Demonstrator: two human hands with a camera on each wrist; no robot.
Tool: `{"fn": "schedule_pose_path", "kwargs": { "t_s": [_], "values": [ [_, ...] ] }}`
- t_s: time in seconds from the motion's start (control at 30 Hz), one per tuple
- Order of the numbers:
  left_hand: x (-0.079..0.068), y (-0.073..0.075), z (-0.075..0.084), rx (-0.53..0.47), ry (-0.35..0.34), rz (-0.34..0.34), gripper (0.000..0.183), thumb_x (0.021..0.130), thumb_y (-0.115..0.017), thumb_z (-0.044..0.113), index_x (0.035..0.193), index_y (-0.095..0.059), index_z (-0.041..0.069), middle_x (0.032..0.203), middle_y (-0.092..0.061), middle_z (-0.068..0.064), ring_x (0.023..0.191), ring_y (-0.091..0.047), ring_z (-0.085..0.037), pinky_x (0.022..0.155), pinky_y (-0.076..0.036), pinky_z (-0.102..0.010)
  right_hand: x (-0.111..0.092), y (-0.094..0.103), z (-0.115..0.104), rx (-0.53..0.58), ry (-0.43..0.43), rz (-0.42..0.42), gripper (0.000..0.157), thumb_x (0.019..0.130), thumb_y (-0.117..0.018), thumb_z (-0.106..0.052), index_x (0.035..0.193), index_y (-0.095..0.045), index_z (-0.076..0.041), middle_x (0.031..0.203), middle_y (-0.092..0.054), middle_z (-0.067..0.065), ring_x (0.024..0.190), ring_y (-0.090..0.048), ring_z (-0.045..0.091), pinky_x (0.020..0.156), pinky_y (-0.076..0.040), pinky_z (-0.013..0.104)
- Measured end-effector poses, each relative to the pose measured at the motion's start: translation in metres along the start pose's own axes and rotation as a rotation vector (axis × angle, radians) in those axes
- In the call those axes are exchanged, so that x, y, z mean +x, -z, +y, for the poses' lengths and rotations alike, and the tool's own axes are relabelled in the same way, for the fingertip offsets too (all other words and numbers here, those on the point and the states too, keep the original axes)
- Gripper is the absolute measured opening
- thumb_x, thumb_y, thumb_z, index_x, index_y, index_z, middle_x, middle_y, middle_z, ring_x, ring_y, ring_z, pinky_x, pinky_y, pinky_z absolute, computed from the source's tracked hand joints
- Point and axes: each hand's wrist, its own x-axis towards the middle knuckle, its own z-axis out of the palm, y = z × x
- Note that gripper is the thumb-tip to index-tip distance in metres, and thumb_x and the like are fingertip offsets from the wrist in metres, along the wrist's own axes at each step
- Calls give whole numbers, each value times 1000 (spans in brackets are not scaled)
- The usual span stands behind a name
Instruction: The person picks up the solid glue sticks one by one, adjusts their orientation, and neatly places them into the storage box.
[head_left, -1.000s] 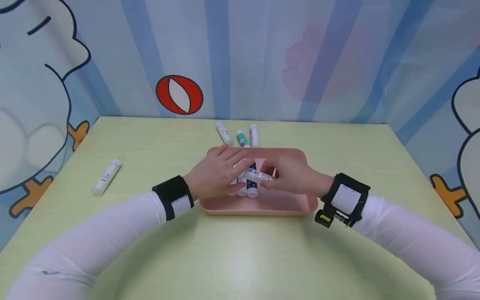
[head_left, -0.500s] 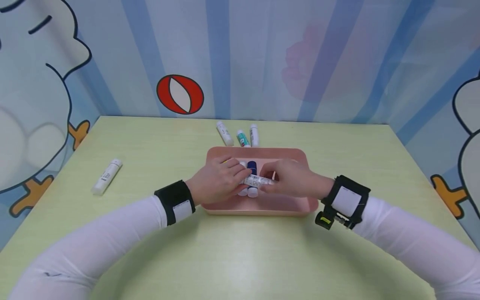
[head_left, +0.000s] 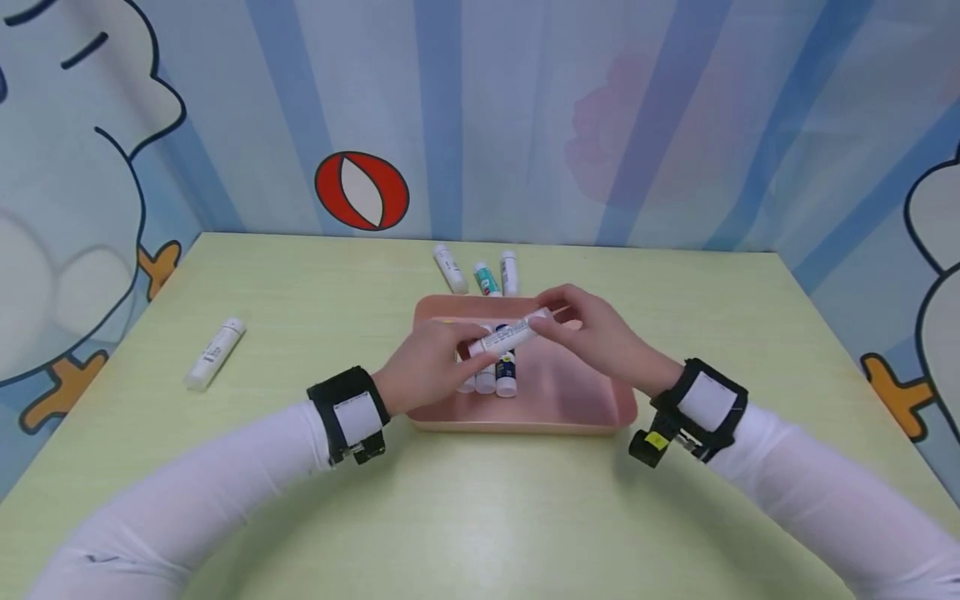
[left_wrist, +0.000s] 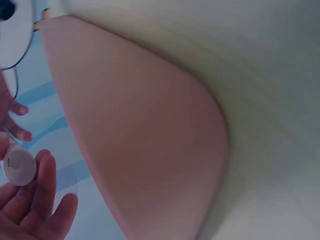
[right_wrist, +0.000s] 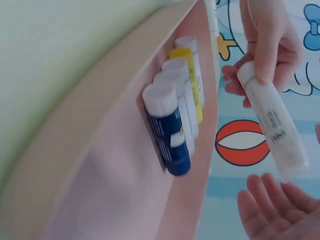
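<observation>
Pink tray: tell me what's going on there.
A person's left hand holds a white tube by its capped end above the pink tray; the right hand is at the other end, whether touching is unclear. Five tubes lie side by side in the tray. Three more tubes lie beyond its far edge, and another tube lies alone on the left of the table.

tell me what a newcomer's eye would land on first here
Probably the white tube that the left hand holds above the pink tray. Next, perhaps, the navy tube lying inside that tray, and the red-and-white ball printed on the backdrop behind the table.
</observation>
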Motion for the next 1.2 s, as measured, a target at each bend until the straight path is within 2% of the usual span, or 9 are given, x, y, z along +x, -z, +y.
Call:
{"fn": "schedule_pose_path", "kwargs": {
  "t_s": [0.13,0.27,0.37,0.53,0.67,0.8,0.93,1.07,1.2],
  "values": [
    [3,-1,3,-296,116,0,23,94,-67,20,112,-71,7,85,-65,-4,73,-59,-20,58,-46,-26,2,-8,1,169,-80,61,49,99,-57,-24,136,-43,5,122,-56,21,112,-56,36,84,-52,42],
    [3,-2,8,-497,224,-7,24,95,-65,18,113,-70,3,91,-68,-10,70,-64,-24,65,-54,-31,3,-17,1,227,-117,109,48,99,-58,-26,134,-48,5,119,-62,19,108,-61,34,79,-55,36],
    [2,-3,12,-582,291,-17,25,95,-64,19,114,-69,2,91,-68,-16,70,-66,-26,69,-56,-34,2,-21,-1,263,-114,151,43,99,-59,-28,128,-54,4,115,-66,18,104,-63,35,77,-56,37],
    [1,-4,18,-640,347,-26,27,95,-64,21,114,-69,3,94,-68,-18,74,-68,-28,72,-56,-36,0,-24,-7,346,-126,217,38,99,-57,-28,123,-57,2,111,-67,16,103,-64,33,79,-55,36],
    [2,-3,19,-652,352,-21,26,95,-65,21,113,-69,3,95,-69,-17,76,-68,-32,75,-56,-42,-1,-25,-11,405,-143,235,38,99,-57,-26,125,-56,2,112,-67,17,102,-64,31,82,-54,36],
    [3,-3,18,-653,339,-32,27,95,-64,22,115,-69,4,96,-70,-17,76,-68,-30,76,-56,-41,0,-26,-12,416,-144,246,38,100,-57,-26,125,-55,3,112,-66,18,101,-65,30,85,-53,38],
    [3,-2,15,-596,277,-50,27,96,-64,24,116,-68,6,97,-70,-13,74,-66,-23,75,-55,-40,2,-23,-12,409,-143,240,39,100,-56,-26,126,-54,3,113,-65,18,100,-64,27,87,-53,40],
    [1,3,7,-442,189,-39,28,95,-64,24,117,-68,7,99,-68,-6,81,-62,-21,75,-53,-38,3,-16,-10,393,-119,211,41,101,-53,-25,130,-50,4,118,-62,20,99,-62,26,87,-52,38],
    [-5,14,-6,-136,193,1,35,94,-65,31,122,-65,9,100,-65,-3,88,-58,-20,73,-51,-31,4,-1,-1,318,-105,196,44,103,-50,-26,135,-46,4,120,-58,20,98,-59,25,87,-52,37]
  ]
}}
